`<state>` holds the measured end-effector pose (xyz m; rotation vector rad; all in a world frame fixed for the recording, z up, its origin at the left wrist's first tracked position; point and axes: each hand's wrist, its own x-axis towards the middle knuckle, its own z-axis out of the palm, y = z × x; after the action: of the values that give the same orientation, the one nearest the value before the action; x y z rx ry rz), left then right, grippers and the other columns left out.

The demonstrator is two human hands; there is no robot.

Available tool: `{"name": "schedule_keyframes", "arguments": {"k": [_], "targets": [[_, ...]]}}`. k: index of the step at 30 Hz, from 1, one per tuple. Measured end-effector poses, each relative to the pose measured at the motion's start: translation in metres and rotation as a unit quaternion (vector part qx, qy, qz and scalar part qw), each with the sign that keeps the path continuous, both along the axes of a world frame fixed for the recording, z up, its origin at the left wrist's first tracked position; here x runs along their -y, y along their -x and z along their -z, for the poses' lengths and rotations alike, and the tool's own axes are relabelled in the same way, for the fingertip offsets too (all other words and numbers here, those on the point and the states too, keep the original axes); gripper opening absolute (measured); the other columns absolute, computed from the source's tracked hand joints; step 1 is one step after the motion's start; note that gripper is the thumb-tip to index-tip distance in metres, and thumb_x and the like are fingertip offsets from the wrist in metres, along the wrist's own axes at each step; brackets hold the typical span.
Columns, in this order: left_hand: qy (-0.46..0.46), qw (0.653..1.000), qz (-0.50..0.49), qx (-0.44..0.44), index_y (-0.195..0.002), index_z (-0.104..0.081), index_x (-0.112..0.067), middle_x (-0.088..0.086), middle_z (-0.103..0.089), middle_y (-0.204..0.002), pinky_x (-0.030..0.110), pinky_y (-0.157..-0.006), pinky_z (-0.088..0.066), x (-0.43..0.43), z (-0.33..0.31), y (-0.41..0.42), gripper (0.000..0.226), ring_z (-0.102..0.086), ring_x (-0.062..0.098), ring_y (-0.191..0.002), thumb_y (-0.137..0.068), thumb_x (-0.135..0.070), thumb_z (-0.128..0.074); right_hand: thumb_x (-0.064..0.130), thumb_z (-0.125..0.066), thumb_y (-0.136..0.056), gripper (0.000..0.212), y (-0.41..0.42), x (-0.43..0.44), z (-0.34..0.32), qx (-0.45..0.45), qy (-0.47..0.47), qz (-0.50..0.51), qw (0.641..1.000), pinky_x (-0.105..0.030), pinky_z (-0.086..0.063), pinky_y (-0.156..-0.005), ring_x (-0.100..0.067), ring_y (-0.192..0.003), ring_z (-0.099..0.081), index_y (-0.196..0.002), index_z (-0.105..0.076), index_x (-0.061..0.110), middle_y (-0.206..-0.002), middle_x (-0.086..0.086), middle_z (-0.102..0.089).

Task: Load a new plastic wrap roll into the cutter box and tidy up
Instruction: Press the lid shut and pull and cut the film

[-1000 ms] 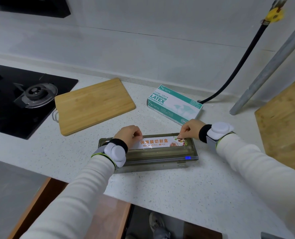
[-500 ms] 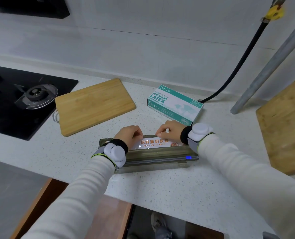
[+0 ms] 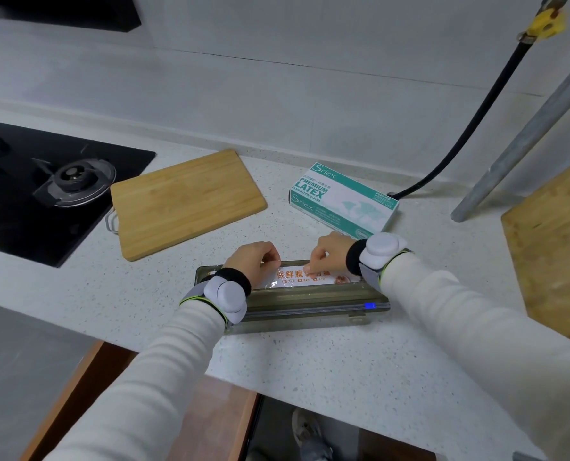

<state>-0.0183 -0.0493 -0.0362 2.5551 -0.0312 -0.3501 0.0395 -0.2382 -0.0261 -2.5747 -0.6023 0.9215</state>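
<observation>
Pinching at the plastic wrap roll (image 3: pixel 330 279) with the left hand (image 3: pixel 255 261) and the right hand (image 3: pixel 330 252), both hands curled, side by side over the cutter box (image 3: pixel 310 302) holding it, lying left-to-right across the counter (image 3: pixel 310 361) directly ahead, equally near both.

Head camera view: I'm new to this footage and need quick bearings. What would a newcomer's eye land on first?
Front and centre, the left hand and right hand pinch at the plastic wrap roll lying in the translucent cutter box near the counter's front edge. Behind it lie a green-and-white glove box and a wooden cutting board, with a black gas hob at far left.
</observation>
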Motion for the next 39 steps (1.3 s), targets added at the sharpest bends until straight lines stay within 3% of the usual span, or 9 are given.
{"name": "schedule_keyframes", "arguments": {"k": [6, 10, 15, 17, 21, 24, 30, 34, 39], "targets": [[-0.003, 1.000, 0.008, 0.000, -0.091, -0.060, -0.017, 0.003, -0.066, -0.100, 0.035, -0.086, -0.052, 0.000, 0.000, -0.001, 0.009, -0.059, 0.021, -0.093, -0.091, -0.016, -0.051, 0.032, -0.067, -0.084, 0.025, -0.006, 0.039, 0.003, -0.021, -0.031, 0.028, 0.999, -0.023, -0.039, -0.069, -0.016, -0.080, -0.051, -0.086, -0.076, 0.008, -0.087, -0.010, -0.067], [-0.001, 1.000, 0.018, -0.003, -0.087, -0.058, -0.019, 0.003, -0.067, -0.101, 0.036, -0.087, -0.052, 0.000, 0.001, -0.003, 0.007, -0.060, 0.020, -0.094, -0.091, -0.018, -0.052, 0.030, -0.067, -0.084, 0.024, -0.006, 0.049, 0.007, -0.001, -0.046, 0.038, 0.998, -0.007, -0.037, -0.056, -0.004, -0.065, -0.050, -0.086, -0.074, 0.007, -0.092, -0.011, -0.072], [0.001, 0.998, 0.057, 0.040, -0.112, -0.059, -0.016, 0.001, -0.061, -0.110, 0.034, -0.091, -0.047, 0.011, -0.002, -0.011, 0.030, -0.055, 0.016, -0.104, -0.091, -0.037, -0.055, 0.030, -0.067, -0.084, 0.024, -0.007, 0.049, 0.006, 0.002, -0.068, 0.039, 0.997, 0.000, -0.037, -0.051, 0.000, -0.060, -0.047, -0.088, -0.074, 0.007, -0.072, 0.011, -0.064], [-0.006, 0.995, 0.090, 0.049, -0.114, -0.059, -0.017, 0.003, -0.061, -0.112, 0.032, -0.091, -0.045, 0.023, -0.004, -0.015, 0.032, -0.055, 0.018, -0.105, -0.090, -0.038, -0.056, 0.029, -0.066, -0.085, 0.024, -0.007, 0.048, 0.005, 0.002, -0.068, 0.034, 0.997, -0.002, -0.038, -0.053, -0.001, -0.062, -0.047, -0.088, -0.074, 0.007, -0.073, 0.015, -0.062], [-0.039, 0.990, 0.133, 0.028, -0.106, -0.064, -0.015, 0.005, -0.059, -0.114, 0.035, -0.093, -0.044, 0.050, -0.004, -0.021, 0.027, -0.054, 0.023, -0.106, -0.090, -0.035, -0.058, 0.030, -0.066, -0.085, 0.023, -0.008, 0.049, 0.004, -0.002, -0.066, 0.033, 0.997, -0.013, -0.038, -0.063, -0.005, -0.067, -0.050, -0.088, -0.074, 0.008, -0.084, -0.004, -0.068], [-0.056, 0.990, 0.127, 0.014, -0.104, -0.064, -0.011, 0.007, -0.059, -0.115, 0.036, -0.093, -0.045, 0.060, -0.001, -0.023, 0.023, -0.055, 0.024, -0.106, -0.092, -0.029, -0.056, 0.030, -0.067, -0.084, 0.025, -0.008, 0.052, 0.004, -0.002, -0.069, 0.045, 0.997, -0.011, -0.038, -0.060, -0.005, -0.066, -0.051, -0.089, -0.074, 0.007, -0.092, -0.011, -0.072], [-0.045, 0.993, 0.105, -0.002, -0.103, -0.062, -0.008, 0.009, -0.061, -0.111, 0.038, -0.091, -0.049, 0.058, 0.001, -0.023, 0.024, -0.058, 0.025, -0.102, -0.092, -0.029, -0.055, 0.021, -0.073, -0.077, 0.014, -0.009, 0.064, 0.003, -0.019, -0.048, 0.058, 0.997, -0.011, -0.041, -0.060, -0.001, -0.067, -0.052, -0.086, -0.075, 0.010, -0.095, -0.002, -0.073], [-0.033, 0.995, 0.090, 0.002, -0.100, -0.063, -0.010, 0.007, -0.062, -0.108, 0.038, -0.090, -0.049, 0.057, 0.004, -0.023, 0.021, -0.058, 0.024, -0.100, -0.092, -0.027, -0.055, 0.020, -0.074, -0.077, 0.015, -0.010, 0.074, -0.001, -0.014, -0.035, 0.071, 0.997, -0.008, -0.036, -0.053, 0.000, -0.058, -0.048, -0.087, -0.075, 0.008, -0.069, 0.015, -0.063], [-0.033, 0.996, 0.078, 0.009, -0.098, -0.062, -0.011, 0.007, -0.062, -0.106, 0.039, -0.088, -0.050, 0.058, 0.006, -0.024, 0.019, -0.058, 0.024, -0.099, -0.092, -0.026, -0.054, 0.019, -0.071, -0.081, 0.021, -0.012, 0.079, -0.003, 0.014, -0.043, 0.093, 0.995, -0.024, -0.044, -0.074, -0.012, -0.081, -0.055, -0.095, -0.074, 0.003, -0.101, -0.010, -0.072]]}}
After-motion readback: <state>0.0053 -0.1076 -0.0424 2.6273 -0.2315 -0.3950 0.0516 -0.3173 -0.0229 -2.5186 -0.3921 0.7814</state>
